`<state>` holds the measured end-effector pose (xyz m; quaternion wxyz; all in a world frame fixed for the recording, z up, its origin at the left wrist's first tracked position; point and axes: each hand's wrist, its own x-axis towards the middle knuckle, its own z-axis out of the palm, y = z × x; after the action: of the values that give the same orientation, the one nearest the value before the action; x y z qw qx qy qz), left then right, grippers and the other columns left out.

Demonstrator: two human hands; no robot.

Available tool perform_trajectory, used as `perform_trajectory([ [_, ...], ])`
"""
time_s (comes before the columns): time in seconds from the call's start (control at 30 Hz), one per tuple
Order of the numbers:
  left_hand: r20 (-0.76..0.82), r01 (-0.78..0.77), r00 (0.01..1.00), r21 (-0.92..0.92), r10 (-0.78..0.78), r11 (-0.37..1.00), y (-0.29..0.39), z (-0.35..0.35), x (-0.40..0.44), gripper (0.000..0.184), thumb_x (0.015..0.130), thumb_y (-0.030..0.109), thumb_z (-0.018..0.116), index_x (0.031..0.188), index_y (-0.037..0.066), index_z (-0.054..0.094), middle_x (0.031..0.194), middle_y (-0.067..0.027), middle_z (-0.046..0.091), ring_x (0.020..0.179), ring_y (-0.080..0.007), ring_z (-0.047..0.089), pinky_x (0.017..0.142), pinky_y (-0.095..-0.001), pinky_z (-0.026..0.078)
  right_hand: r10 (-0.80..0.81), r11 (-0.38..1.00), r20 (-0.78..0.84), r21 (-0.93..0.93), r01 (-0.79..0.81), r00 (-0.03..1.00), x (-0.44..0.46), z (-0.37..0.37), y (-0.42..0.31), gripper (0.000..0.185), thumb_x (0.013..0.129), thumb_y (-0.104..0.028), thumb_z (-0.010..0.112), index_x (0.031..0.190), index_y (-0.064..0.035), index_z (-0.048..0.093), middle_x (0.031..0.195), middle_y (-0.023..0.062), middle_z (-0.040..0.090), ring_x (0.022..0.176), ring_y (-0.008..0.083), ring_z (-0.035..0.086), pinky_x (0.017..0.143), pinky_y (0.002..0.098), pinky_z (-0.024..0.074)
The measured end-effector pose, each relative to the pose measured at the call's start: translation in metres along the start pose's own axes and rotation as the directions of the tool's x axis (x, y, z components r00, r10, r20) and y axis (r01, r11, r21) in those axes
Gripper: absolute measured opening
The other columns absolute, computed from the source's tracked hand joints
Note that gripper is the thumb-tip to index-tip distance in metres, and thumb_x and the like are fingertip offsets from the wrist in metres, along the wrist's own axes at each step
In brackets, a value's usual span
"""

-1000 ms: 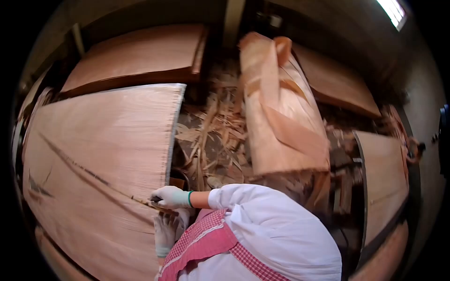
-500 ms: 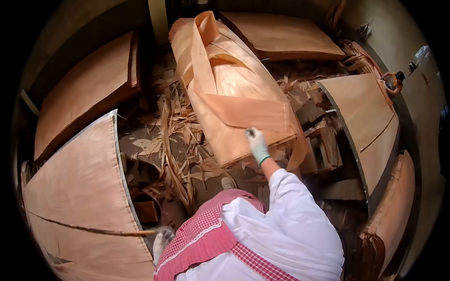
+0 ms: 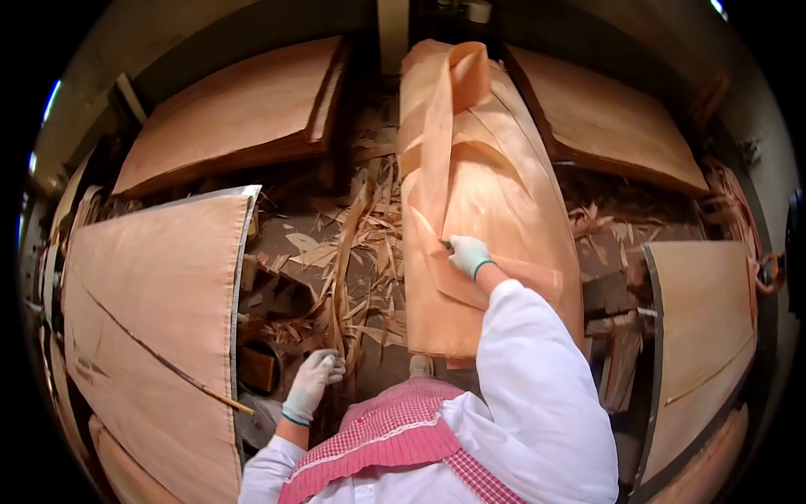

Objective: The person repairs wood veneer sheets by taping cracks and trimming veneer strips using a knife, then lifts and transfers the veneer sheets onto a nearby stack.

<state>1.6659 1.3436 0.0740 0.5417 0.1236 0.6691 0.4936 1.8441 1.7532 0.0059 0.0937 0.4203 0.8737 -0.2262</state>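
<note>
The right hand (image 3: 470,256), in a pale glove with a green cuff, was just on the 3 o'clock side of the middle, over the big veneer pile (image 3: 512,193). Its fingers were pressed together around a small dark object (image 3: 446,244), perhaps a tool, though it was too small to make out. The veneer pile reached from 12 o'clock round to 4 o'clock; a long strip (image 3: 436,155) ran down it from a fold at the far end, and a flat flap (image 3: 537,279) crossed its near part under the right wrist.

The left hand (image 3: 311,384), gloved likewise, hung at 7 o'clock with its fingers half bent and loose, near wood scraps (image 3: 361,244) strewn over the floor. At 8 o'clock a thin stick (image 3: 186,378) lay on a stack of sheets (image 3: 151,269), one end jutting past the edge. Another stack (image 3: 235,101) stood at 10 o'clock.
</note>
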Motion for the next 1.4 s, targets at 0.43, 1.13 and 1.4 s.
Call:
perform_trajectory([
  [0.43, 0.049, -0.029, 0.999, 0.248, 0.017, 0.968, 0.137, -0.007, 0.073, 0.023, 0.092, 0.016, 0.061, 0.113, 0.006, 0.063, 0.072, 0.0033, 0.059, 0.051, -0.0043, 0.047, 0.045, -0.0194, 0.038, -0.588, 0.615, -0.403, 0.340, 0.711, 0.702, -0.135, 0.048, -0.240, 0.035, 0.088, -0.024, 0.063, 0.118, -0.0098, 0.053, 0.099, 0.0157, 0.060, 0.082, 0.0300, 0.065, 0.071, 0.0399, 0.0532],
  [1.13, -0.662, 0.231, 0.749, 0.299, 0.027, 0.926, -0.008, -0.260, -0.446, 0.045, 0.076, -0.012, 0.043, 0.115, -0.001, 0.062, 0.086, -0.0049, 0.066, 0.069, -0.0086, 0.057, 0.059, -0.0233, 0.046, -0.321, -0.573, -0.219, 0.819, -0.005, 0.921, -0.033, 0.094, -0.426, 0.059, 0.091, -0.050, 0.057, 0.127, -0.0040, 0.054, 0.116, 0.0082, 0.062, 0.105, 0.0204, 0.057, 0.094, 0.0328, 0.0458],
  [1.4, -0.760, 0.915, 0.177, 0.362, 0.626, 0.180, -0.128, -0.404, -0.470, 0.048, 0.075, 0.001, 0.060, 0.123, 0.003, 0.056, 0.112, -0.0147, 0.059, 0.107, -0.0297, 0.055, 0.092, -0.0374, 0.045, -0.391, -0.327, 0.298, 0.840, -0.434, 0.871, -0.119, 0.162, -0.537, 0.015, 0.090, -0.021, 0.066, 0.088, -0.0119, 0.055, 0.074, -0.0012, 0.051, 0.054, 0.0082, 0.042, 0.043, 0.0188, 0.0336],
])
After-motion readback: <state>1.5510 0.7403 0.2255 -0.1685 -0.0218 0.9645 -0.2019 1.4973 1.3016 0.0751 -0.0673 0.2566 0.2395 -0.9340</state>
